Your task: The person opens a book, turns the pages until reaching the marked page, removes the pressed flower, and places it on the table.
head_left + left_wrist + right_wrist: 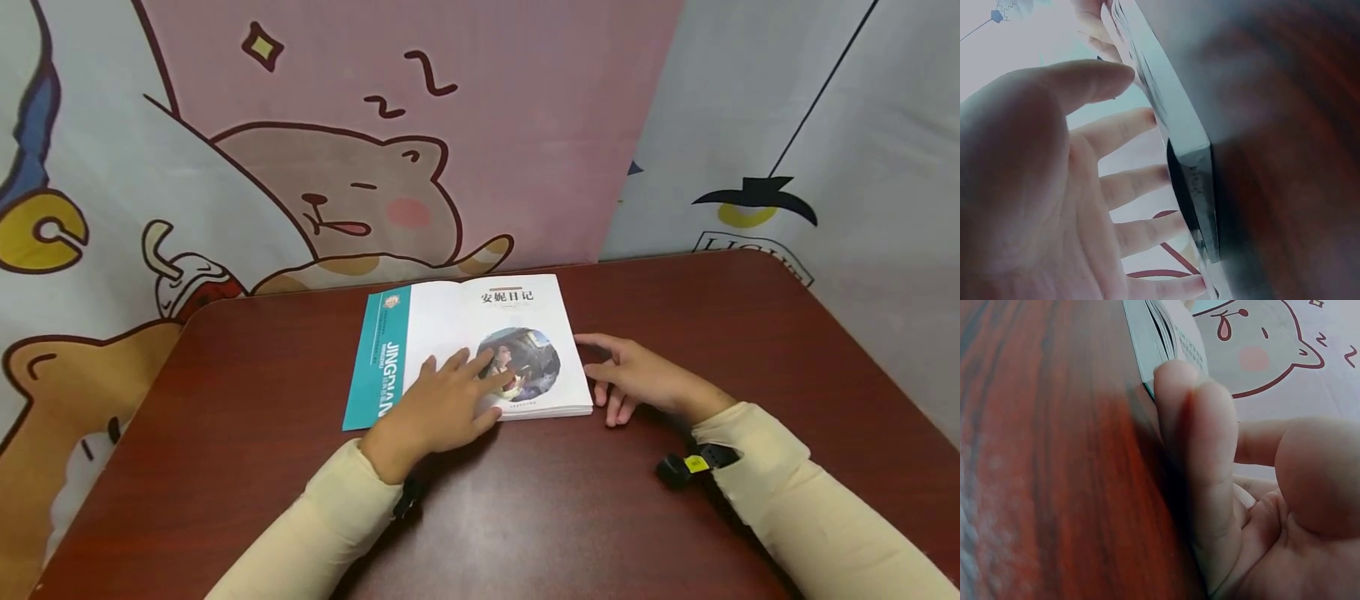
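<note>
A paperback book (pixel 517 312) lies open near the back of the table, its teal cover flap (pixel 378 358) folded out to the left. The white title page carries a round picture (pixel 536 354). Across the pages, my left hand (pixel 438 404) rests with fingers spread, the fingertips reaching the picture. In the left wrist view, its straight fingers (pixel 1141 237) lie over the book's thick edge (pixel 1175 106). At the book's right edge is my right hand (pixel 637 375), fingers loosely bent. The right wrist view has its fingertips (pixel 1210 419) by the book's corner (pixel 1142 356); whether they touch the pages is unclear.
The dark red-brown wooden table (pixel 255 400) extends around the book. Behind it hangs a cloth with cartoon animals (pixel 352 192). Both forearms wear cream sleeves (pixel 780 475), and a black wrist strap with a yellow tag (pixel 696 463) sits on the right wrist.
</note>
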The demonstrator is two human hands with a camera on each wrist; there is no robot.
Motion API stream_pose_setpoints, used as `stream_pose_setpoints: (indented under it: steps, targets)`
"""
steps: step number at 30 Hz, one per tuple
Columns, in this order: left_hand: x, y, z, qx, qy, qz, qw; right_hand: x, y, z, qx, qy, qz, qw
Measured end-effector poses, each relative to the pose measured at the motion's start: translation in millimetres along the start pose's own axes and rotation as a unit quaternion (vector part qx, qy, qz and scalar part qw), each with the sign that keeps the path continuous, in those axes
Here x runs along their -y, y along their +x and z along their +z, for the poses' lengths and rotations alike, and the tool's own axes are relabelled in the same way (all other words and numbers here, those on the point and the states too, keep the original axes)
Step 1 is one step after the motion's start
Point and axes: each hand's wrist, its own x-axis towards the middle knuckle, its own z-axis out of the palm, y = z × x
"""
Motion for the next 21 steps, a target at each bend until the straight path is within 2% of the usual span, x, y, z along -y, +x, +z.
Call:
stream_pose_setpoints:
  steps: [4, 7, 12, 16, 21]
  targets:
    - [0.6, -0.1, 0.1, -0.018, 0.01, 0.014, 0.9997, -0.7, 0.1, 1.0, 0.003, 0.007, 0.001, 1.0]
    - [1.2, 0.4, 0.8, -0.048, 0.034, 0.041, 0.9974, -0.6, -0.2, 1.2, 0.003, 0.006, 0.003, 1.0]
    - [1.5, 2.4, 1.4, -0.103, 0.063, 0.088, 0.9887, 0.5, 0.2, -0.5, -0.007, -0.003, -0.001, 1.0]
    - [1.0, 1.9, 1.6, -0.108, 0.056, 0.104, 0.9871, -0.5, 0.9, -0.6, 0.0, 0.003, -0.001, 1.0]
    - [0.3, 2.9, 2.3, -0.109, 0.062, 0.103, 0.9867, -0.4, 0.8, -0.5, -0.001, 0.003, -0.004, 1.0]
